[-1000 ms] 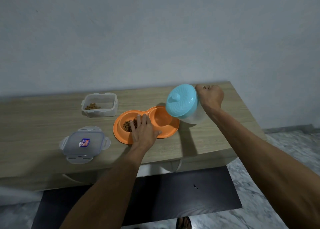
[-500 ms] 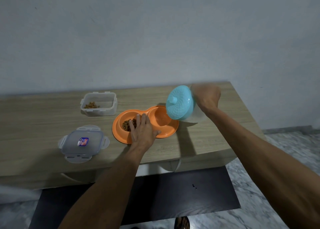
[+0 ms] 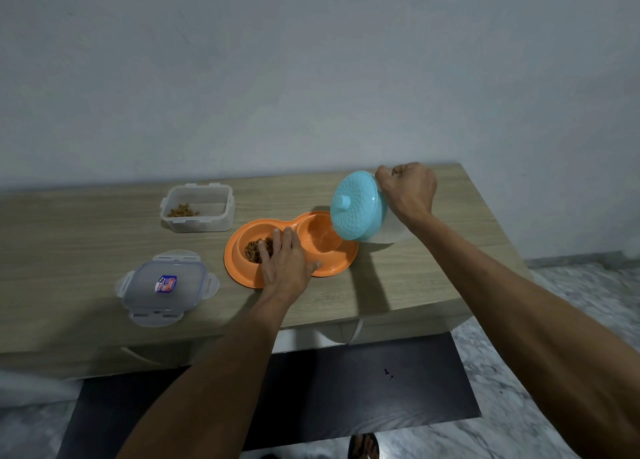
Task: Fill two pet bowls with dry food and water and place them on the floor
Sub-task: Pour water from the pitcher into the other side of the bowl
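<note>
An orange double pet bowl (image 3: 242, 271) lies on the wooden table (image 3: 69, 250). Its left well holds brown dry food (image 3: 254, 249); its right well (image 3: 317, 233) looks wet and shiny. My left hand (image 3: 285, 261) lies flat on the bowl's near rim, fingers spread, holding it down. My right hand (image 3: 408, 190) grips the handle of a clear jug with a turquoise lid (image 3: 358, 205). The jug is tipped hard to the left, its lid edge over the right well. Most of the jug's clear body is hidden behind the lid and hand.
A clear food container (image 3: 197, 207) with a little dry food stands behind the bowl at the left. Its lid (image 3: 166, 287) with a small sticker lies near the table's front edge. A dark mat (image 3: 346, 389) covers the marble floor (image 3: 554, 320) below. The wall is close behind.
The jug has tipped further to the left and come lower over the right well. My left hand has stayed on the bowl.
</note>
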The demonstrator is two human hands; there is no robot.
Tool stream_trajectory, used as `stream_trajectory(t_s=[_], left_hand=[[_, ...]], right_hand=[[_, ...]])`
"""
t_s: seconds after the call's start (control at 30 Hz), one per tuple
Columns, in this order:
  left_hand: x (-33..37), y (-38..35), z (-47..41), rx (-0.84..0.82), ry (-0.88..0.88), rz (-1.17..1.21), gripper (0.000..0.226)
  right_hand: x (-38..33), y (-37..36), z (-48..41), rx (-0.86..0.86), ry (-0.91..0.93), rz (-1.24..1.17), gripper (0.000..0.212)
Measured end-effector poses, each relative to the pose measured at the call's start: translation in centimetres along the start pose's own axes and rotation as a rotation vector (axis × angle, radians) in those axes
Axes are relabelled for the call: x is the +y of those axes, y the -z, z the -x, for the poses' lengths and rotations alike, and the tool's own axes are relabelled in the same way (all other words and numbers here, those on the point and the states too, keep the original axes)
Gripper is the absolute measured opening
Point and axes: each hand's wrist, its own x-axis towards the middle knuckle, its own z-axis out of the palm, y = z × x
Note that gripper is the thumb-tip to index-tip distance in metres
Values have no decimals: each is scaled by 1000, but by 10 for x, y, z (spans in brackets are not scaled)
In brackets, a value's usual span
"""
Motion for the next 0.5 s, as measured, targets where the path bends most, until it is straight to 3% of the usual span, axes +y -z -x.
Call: stream_trajectory(t_s=[0.5], left_hand=[[2,1,-1,-12,12,6,92]], right_hand=[[-2,1,-2,-10,28,26,51]])
